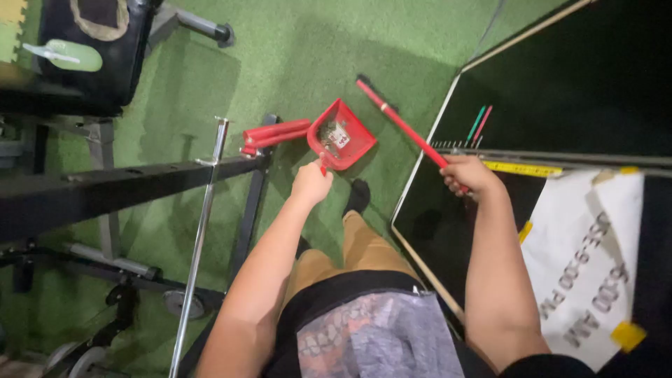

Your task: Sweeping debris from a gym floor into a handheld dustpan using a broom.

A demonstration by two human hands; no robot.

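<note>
1. Left hand (310, 183): grip pinching the handle of the red dustpan (341, 135), which is held above the green turf floor (294, 63), pan tilted up.
2. Dustpan contents: a small heap of litter and scraps sits inside; pickup looks largely done, emptying not yet.
3. Right hand (470, 175): grip pressed together around the red broom handle (406, 129), just right of the dustpan; the broom head is out of view.
4. Left of the dustpan: a red-handled bar (275, 134), a chrome barbell (201, 231), and a black weight bench frame (126, 183).
5. Right of the dustpan: black mat (560, 84); no loose debris visible on the turf near the pan.
</note>
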